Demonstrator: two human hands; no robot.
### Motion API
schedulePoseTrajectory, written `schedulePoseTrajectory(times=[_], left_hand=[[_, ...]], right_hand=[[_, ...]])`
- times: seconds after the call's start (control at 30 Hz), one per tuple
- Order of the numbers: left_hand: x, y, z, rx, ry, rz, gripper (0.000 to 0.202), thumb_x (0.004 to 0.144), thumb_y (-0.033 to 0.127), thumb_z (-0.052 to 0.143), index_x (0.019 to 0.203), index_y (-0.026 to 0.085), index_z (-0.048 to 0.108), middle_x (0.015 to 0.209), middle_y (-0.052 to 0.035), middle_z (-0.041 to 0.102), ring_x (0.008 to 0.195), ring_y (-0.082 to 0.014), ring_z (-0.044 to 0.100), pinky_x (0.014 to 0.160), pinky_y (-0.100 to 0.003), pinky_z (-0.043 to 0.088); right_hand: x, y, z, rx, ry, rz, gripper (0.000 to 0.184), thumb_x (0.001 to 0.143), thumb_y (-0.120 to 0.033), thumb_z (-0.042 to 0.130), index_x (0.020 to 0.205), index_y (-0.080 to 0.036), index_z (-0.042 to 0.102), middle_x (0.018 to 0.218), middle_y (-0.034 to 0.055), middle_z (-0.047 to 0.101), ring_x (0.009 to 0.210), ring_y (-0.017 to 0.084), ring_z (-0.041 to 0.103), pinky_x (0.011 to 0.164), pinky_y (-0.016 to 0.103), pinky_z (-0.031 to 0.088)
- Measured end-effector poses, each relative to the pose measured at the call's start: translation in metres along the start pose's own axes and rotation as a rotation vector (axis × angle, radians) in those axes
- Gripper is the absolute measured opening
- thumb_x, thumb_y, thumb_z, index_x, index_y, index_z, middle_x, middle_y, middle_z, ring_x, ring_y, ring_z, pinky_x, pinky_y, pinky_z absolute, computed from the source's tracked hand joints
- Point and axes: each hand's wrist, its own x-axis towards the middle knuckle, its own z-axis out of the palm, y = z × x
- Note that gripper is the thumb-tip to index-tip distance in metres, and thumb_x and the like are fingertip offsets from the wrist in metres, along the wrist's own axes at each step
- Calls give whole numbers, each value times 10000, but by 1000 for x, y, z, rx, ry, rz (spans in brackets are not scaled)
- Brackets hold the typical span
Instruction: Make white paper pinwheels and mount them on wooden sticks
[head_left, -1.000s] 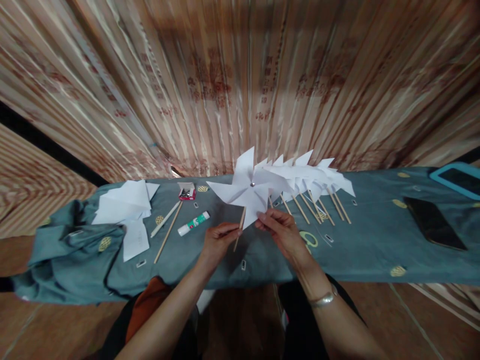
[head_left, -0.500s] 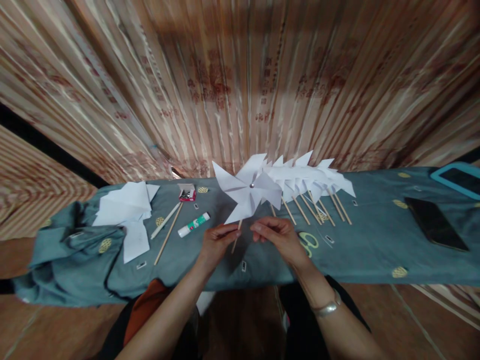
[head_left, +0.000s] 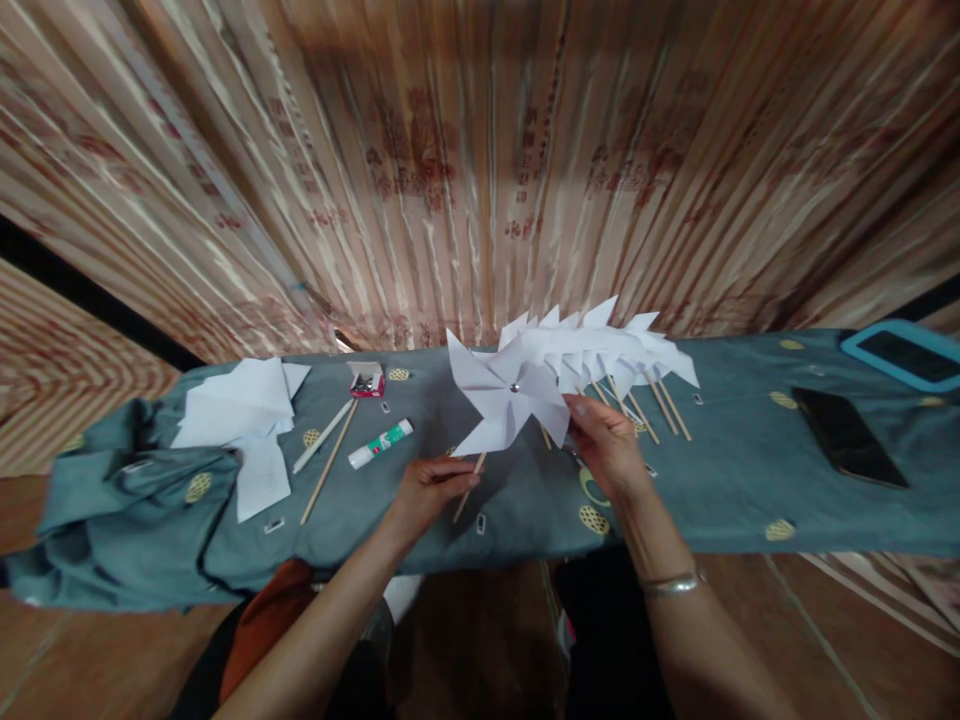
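A white paper pinwheel point(head_left: 504, 405) with a silver pin at its centre is held up over the cloth-covered table. My left hand point(head_left: 433, 492) is closed around its wooden stick point(head_left: 466, 492), just below the blades. At the right edge of the pinwheel, the fingers of my right hand point(head_left: 611, 445) pinch a blade tip. Behind it, several finished-looking white pinwheels point(head_left: 626, 350) lie overlapped in a row, sticks toward me. Green-handled scissors point(head_left: 592, 487) lie partly hidden by my right hand.
To the left lie white paper sheets point(head_left: 236, 405), a white pencil-like stick point(head_left: 321, 437), a loose wooden stick point(head_left: 328, 465), a glue stick point(head_left: 381, 443) and a small red box point(head_left: 367, 380) of pins. A dark phone point(head_left: 847, 437) and a blue-framed device point(head_left: 904, 355) lie at the right.
My right hand has moved right and up and now touches the pinwheel's right blade. The pinwheel has shifted slightly right and its blades have turned; my left hand still holds the stick.
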Motion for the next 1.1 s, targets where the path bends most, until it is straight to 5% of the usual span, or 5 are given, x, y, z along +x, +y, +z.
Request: schedulePoseTrajectory(times=[0.37,0.8,1.1], left_hand=[[1,3,-5,8,12,36,168,609,287,759,749,197,785,837,-55,759,841,-223,669,797,-320,513],[5,-3,-3,-60,98,104,170,579,316,791,713,212,778,782,-39,745,762,-193,658,727,-294,513],[8,-6,-2,-60,116,121,159,589,295,786,729,220,782,766,-31,737,743,-179,647,699,-276,499]], right_hand=[[-1,-4,7,12,-26,58,325,498,-432,881,734,-248,754,673,-20,718,552,113,589,528,237,446],[-11,6,26,-53,-103,90,251,577,-394,853,555,-210,683,539,-48,605,516,83,494,526,227,395],[-17,19,38,-53,-195,134,212,609,-403,832,625,-219,730,563,-30,655,528,97,547,551,235,417]])
